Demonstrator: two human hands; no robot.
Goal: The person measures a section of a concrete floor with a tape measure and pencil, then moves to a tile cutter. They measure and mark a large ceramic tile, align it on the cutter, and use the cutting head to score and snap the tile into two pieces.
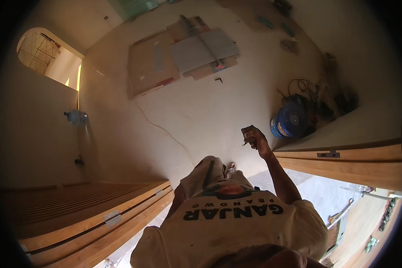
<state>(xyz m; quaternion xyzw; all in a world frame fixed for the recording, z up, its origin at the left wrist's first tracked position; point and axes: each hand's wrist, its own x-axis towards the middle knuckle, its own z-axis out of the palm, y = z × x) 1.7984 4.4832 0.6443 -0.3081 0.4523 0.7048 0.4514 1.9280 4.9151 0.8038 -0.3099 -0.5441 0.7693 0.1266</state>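
Observation:
My right hand (260, 142) is held out ahead of me to the right, its fingers closed around a small dark metal piece (248, 131) with a squarish end. A thin bit sticks out below it, and its exact kind is too small to make out. The nearest large thing to that hand is a wooden door edge (362, 165) with a metal plate (328, 154) set in it. Only the upper part of my left arm shows beside my body; my left hand is hidden.
A blue bucket (291, 121) stands on the right, with cables (304, 85) behind it. Flat boards and cardboard (154, 64) lie on the floor ahead. A thin cord (165, 130) crosses the floor. At left are a slatted wooden door (76, 201) and a blue water jug (76, 116).

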